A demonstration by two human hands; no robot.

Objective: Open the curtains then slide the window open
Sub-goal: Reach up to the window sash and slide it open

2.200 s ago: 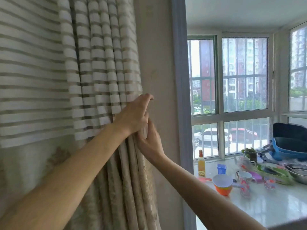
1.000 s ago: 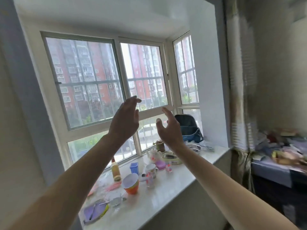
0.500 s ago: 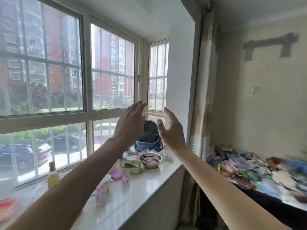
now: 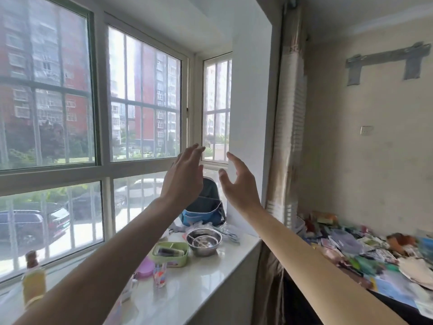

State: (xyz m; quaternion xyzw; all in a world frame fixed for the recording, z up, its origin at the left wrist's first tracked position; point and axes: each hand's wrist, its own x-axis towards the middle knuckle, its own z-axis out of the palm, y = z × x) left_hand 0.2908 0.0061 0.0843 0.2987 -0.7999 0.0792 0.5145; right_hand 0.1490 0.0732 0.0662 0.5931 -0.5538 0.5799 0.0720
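A bay window (image 4: 143,95) with white frames and outside bars fills the left half of the view, its panes shut. A striped beige curtain (image 4: 289,127) hangs bunched against the right side of the alcove wall. My left hand (image 4: 184,177) and my right hand (image 4: 239,181) are raised side by side in the air in front of the alcove's right corner, palms facing each other, fingers spread, holding nothing. Neither hand touches the window or the curtain. The curtain lies to the right of my right hand.
The white sill (image 4: 187,285) carries a steel bowl (image 4: 204,240), a green box (image 4: 170,253), a blue bag (image 4: 206,207), a small cup (image 4: 159,274) and a yellow bottle (image 4: 32,280). A table (image 4: 375,261) at the right is covered with papers and clutter.
My hands let go of the left curtain, and my view swung right across the window to the alcove's right corner. Both hands stayed raised and empty, now nearer the right curtain.
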